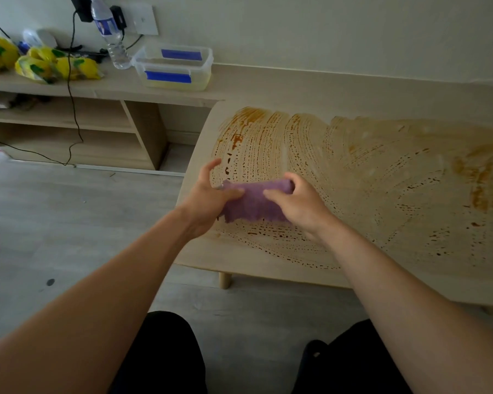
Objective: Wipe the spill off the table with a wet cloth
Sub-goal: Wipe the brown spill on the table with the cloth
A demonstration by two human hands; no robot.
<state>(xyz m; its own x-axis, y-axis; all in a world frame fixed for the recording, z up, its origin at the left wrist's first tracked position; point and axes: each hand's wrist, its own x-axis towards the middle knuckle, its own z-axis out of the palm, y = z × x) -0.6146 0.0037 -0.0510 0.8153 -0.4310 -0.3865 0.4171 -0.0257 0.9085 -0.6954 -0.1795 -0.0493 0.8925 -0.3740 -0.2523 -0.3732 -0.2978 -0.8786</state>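
A purple cloth [254, 201] is held over the left part of a light wooden table [239, 251]. My left hand [208, 194] grips its left end, thumb across the fabric. My right hand [296, 203] grips its right end, fingers curled over the top edge. An orange-brown spill [367, 172] is smeared in curved streaks across most of the tabletop, thicker at the far left corner and at the right edge. Whether the cloth touches the table surface is unclear.
A low shelf unit [97, 89] runs along the wall, carrying a clear plastic box with blue tape [174, 68], a water bottle [111, 35] and yellow bags [40, 64]. A black cable [71, 109] hangs to the grey floor [69, 223]. My knees in black show at the bottom.
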